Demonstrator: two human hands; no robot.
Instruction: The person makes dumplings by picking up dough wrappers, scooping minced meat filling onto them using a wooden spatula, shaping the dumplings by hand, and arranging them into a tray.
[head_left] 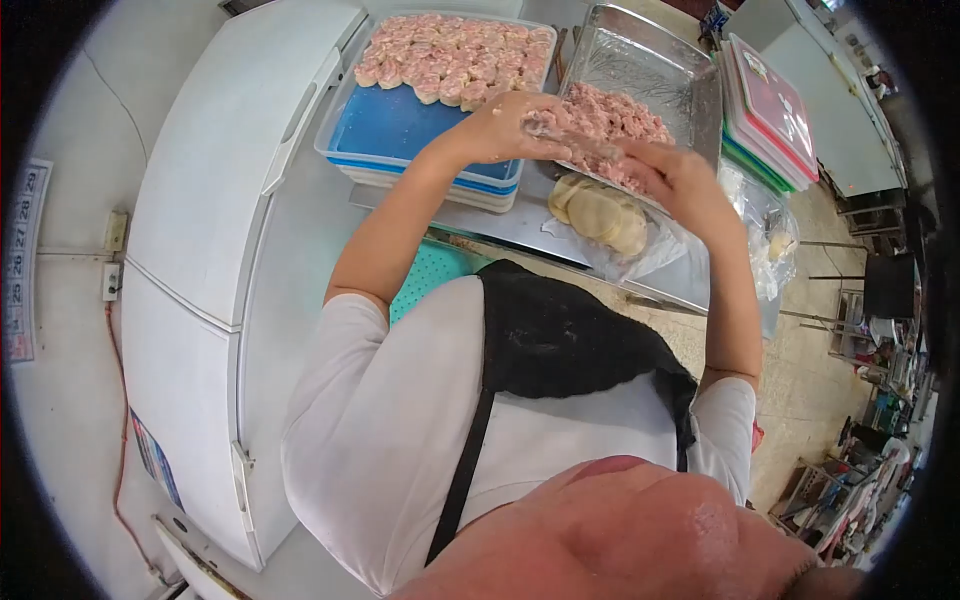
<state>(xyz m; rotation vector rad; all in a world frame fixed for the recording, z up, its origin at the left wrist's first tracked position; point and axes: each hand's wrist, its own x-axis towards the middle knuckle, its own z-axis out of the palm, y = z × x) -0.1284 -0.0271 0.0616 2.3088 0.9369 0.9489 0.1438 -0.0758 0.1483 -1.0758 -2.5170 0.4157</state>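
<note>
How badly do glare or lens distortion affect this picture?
Head view: the white fridge bows, corners go black; head view: glare streaks the pink-topped stack, reflections mark the metal tray; head view: left hand and right hand are well lit.

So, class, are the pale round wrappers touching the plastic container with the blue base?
Apart: the head view shows a strip of grey surface between the wrappers and the container.

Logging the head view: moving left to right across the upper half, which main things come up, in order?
Wall calendar → white fridge → blue-lined container holding rows of meat-topped pieces → metal pan → stack of coloured plastic pieces.
</note>
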